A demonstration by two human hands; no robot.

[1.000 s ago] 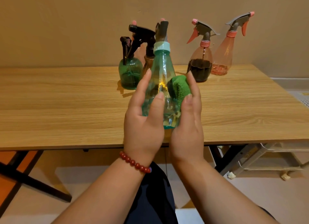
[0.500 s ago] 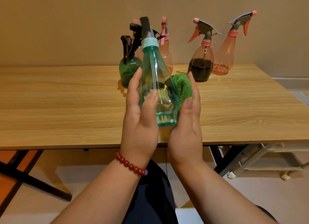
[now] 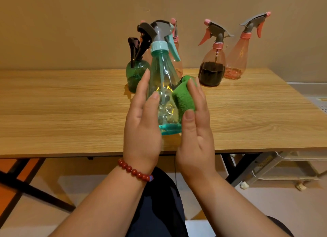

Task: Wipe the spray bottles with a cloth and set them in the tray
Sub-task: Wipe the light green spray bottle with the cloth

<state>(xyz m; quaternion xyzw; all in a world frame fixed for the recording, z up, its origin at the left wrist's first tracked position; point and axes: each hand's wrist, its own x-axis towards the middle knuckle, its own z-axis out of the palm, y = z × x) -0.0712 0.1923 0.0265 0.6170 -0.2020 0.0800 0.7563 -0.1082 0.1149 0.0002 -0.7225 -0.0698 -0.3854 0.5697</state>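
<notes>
One teal spray bottle point(image 3: 163, 81), clear plastic with little inside: judged light, stiff-walled, smooth and probably slippery. It was best taken round the broad lower body, clear of the trigger head. It was held roughly upright above the near edge of the table point(image 3: 70, 113). The left hand point(image 3: 141, 125) gripped its lower body, thumb in front and fingers behind. The right hand point(image 3: 194, 130) held a folded green cloth point(image 3: 184, 98) against the bottle's right flank, thumb on the cloth. Several other bottles point(image 3: 211, 72) stood at the table's back.

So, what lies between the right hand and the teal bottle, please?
The green cloth, which the right hand holds against the teal bottle; head view.
</notes>
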